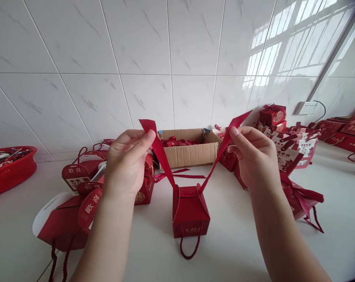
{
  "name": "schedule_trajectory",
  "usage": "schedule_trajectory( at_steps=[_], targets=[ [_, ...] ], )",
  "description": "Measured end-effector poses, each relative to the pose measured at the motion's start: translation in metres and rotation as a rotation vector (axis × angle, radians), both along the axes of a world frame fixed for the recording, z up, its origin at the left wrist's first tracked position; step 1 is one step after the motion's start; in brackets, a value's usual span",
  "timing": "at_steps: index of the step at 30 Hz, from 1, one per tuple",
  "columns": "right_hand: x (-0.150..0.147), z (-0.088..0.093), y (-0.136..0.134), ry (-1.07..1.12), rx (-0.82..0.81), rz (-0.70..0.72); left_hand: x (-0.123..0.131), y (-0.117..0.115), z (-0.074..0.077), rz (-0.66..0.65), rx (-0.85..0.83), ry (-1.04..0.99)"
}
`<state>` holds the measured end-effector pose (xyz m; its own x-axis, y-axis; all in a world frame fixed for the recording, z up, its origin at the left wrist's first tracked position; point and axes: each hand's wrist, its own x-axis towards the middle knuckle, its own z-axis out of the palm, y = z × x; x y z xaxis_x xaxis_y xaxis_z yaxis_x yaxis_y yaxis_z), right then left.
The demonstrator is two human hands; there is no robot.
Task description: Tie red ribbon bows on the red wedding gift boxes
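Note:
A small red gift box (190, 214) stands on the white counter (224, 250) in front of me, a dark red cord loop hanging from its front. A red ribbon (162, 156) runs up from the box top in two ends, forming a V. My left hand (127, 164) pinches the left end between thumb and fingers. My right hand (252, 154) pinches the right end. Both hands are held above and to either side of the box.
An open cardboard carton (191, 150) with red ribbons sits against the tiled wall. Unfolded red boxes (77, 203) lie at left, finished red boxes (297, 196) at right. A red basket (9, 166) is far left. A wall socket (308, 107) is at right.

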<state>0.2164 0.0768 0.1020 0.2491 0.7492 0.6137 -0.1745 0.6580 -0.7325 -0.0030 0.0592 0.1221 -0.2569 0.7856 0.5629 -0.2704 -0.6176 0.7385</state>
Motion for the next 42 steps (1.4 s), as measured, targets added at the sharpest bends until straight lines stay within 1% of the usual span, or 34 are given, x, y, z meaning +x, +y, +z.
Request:
schedule_trajectory(
  at_steps=[5, 9, 15, 21, 23, 26, 28, 30, 32, 34, 36, 39, 40, 42],
  targets=[
    [0.0, -0.001, 0.001, -0.024, 0.014, 0.017, 0.0, 0.002, -0.002, -0.002, -0.032, 0.039],
    [0.0, -0.001, 0.0, 0.006, 0.006, 0.041, 0.0, 0.003, -0.002, -0.009, -0.023, 0.033],
    [0.0, -0.001, 0.0, -0.003, 0.007, 0.038, 0.001, 0.003, -0.003, -0.014, -0.027, 0.023],
    [0.0, -0.001, 0.0, -0.04, 0.019, 0.026, 0.001, 0.002, -0.003, -0.058, -0.012, 0.062],
    [-0.002, -0.001, -0.001, -0.062, 0.008, 0.073, 0.002, 0.001, -0.003, -0.085, -0.007, 0.088],
    [-0.01, -0.002, -0.002, -0.141, -0.056, 0.241, 0.002, 0.0, -0.005, -0.166, -0.042, 0.179],
    [-0.017, -0.004, -0.002, -0.232, -0.116, 0.342, 0.004, -0.001, -0.006, -0.228, -0.107, 0.309],
    [-0.023, -0.007, -0.001, -0.313, -0.157, 0.41, 0.008, -0.002, -0.008, -0.272, -0.181, 0.464],
    [-0.028, -0.009, -0.001, -0.357, -0.167, 0.455, 0.012, -0.003, -0.011, -0.275, -0.238, 0.581],
    [-0.031, -0.011, 0.0, -0.375, -0.146, 0.483, 0.016, -0.002, -0.013, -0.253, -0.276, 0.627],
    [-0.031, -0.011, -0.001, -0.393, -0.106, 0.494, 0.018, 0.0, -0.014, -0.247, -0.298, 0.609],
    [-0.029, -0.011, -0.002, -0.426, -0.048, 0.502, 0.018, 0.002, -0.015, -0.271, -0.318, 0.566],
    [-0.029, -0.01, -0.003, -0.441, -0.032, 0.509, 0.018, 0.002, -0.014, -0.266, -0.32, 0.57],
    [-0.028, -0.01, -0.003, -0.469, -0.013, 0.534, 0.016, 0.003, -0.013, -0.216, -0.314, 0.614]
  ],
)
